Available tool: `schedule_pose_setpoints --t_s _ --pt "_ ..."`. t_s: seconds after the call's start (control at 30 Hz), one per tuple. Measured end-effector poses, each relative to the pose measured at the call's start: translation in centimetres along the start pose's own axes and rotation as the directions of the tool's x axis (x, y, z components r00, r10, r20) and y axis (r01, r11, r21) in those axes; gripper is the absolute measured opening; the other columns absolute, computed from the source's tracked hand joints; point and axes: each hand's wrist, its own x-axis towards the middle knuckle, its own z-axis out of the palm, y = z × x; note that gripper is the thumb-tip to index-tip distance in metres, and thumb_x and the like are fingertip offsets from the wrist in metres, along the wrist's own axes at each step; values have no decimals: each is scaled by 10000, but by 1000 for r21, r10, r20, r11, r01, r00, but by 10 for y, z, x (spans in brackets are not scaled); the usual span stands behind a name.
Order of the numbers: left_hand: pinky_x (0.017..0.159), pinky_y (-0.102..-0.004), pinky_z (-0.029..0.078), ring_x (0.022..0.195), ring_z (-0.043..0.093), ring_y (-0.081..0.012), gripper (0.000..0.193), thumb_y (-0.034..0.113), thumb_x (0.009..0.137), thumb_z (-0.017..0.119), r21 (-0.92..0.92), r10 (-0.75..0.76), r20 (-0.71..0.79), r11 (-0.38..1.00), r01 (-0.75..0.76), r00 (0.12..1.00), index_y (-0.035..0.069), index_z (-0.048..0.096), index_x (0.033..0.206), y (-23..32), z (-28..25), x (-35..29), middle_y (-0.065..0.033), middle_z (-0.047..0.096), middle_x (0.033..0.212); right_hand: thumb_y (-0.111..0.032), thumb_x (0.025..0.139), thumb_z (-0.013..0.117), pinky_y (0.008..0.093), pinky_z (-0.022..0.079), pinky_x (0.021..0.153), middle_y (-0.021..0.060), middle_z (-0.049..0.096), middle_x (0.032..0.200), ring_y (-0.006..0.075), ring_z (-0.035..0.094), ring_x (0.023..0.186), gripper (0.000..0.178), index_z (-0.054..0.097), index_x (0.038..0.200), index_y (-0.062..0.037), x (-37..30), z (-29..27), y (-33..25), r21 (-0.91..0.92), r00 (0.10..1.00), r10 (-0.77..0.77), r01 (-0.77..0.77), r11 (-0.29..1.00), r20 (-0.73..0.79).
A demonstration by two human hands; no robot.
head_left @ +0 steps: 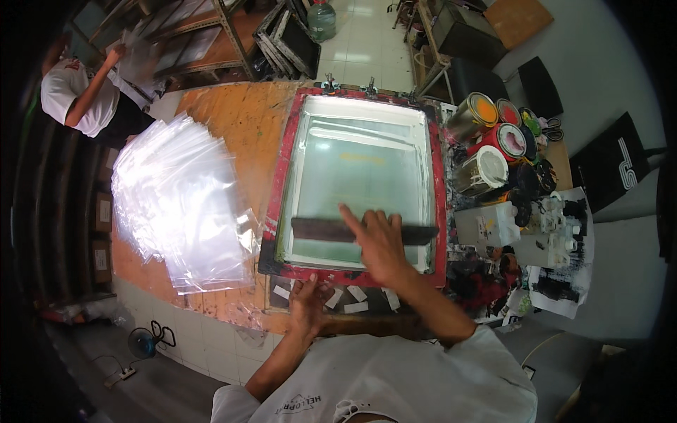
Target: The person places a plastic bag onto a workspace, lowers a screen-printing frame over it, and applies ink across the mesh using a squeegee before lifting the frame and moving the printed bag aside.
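A screen printing frame with red edges and a pale green mesh lies on the wooden table in front of me. My right hand grips a dark, wide squeegee that lies across the near part of the mesh. Its index finger stretches forward over the squeegee's upper edge; the palm side is hidden. White ink coats the far end and sides of the mesh. At the frame's near edge, my left hand holds on with curled fingers, partly hidden. A fanned pile of clear plastic bags lies left of the frame.
Open ink cans and white plastic bottles crowd the right side. Metal clamps sit at the frame's far edge. White paper slips lie near my left hand. Another person stands at far left, holding clear plastic.
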Motion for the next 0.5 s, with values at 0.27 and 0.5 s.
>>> schedule_pose_setpoints --t_s 0.27,0.5 --pt "1040 -489 523 1051 673 -235 286 93 941 673 -102 315 348 949 -298 883 37 598 1211 69 50 -26 -83 690 1093 -486 847 751 460 349 824 67 475 898 262 478 852 770 538 1511 -161 -9 -80 -55 -166 948 -68 16 986 -310" --pt "1132 -502 410 1186 639 -293 311 224 1003 552 -187 585 624 756 -627 518 -4 640 1196 140 133 93 -173 700 1144 -431 1000 596 389 550 740 139 689 869 245 665 758 428 729 1030 -25 102 -235 -48 8 984 32 -31 999 -173"
